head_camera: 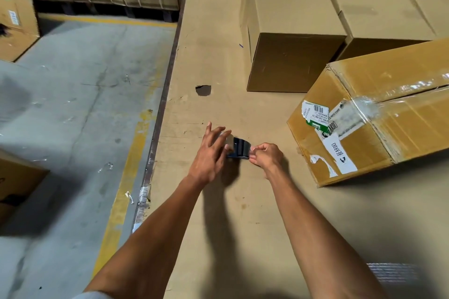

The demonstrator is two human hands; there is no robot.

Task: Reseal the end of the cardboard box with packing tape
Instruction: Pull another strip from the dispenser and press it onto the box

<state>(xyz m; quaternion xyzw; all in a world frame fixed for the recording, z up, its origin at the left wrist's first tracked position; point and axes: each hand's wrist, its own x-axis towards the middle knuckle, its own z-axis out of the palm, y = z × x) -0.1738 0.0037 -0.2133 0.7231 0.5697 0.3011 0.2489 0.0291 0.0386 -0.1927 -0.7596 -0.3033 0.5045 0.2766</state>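
Both arms reach forward over a wide cardboard-covered work surface [218, 226]. The left hand [211, 153] curls over the top of a roll of packing tape [237, 149] — fingers spread, palm on the roll's near side, steadying it against the surface. The right hand [266, 156] sits just beside the roll on its right, fingers pinched together at the roll's edge; whether a loose tape end is between them is too small to tell. The two hands are close, with only the dark roll between them.

The cardboard box [379, 119] lies to the right of the right hand and a little beyond it, apart from both hands. It rests tilted on the surface, its end face turned toward the hands, carrying torn white labels and a barcode sticker [315, 110]. Wrinkled clear tape runs along its top seam and over the corner, and the seam shows a dark gap.

Beyond the hands a closed box [291, 56] stands upright, with more stacked behind it. Left of the left hand the surface ends — below lies a grey concrete floor [73, 104] with a yellow painted line.
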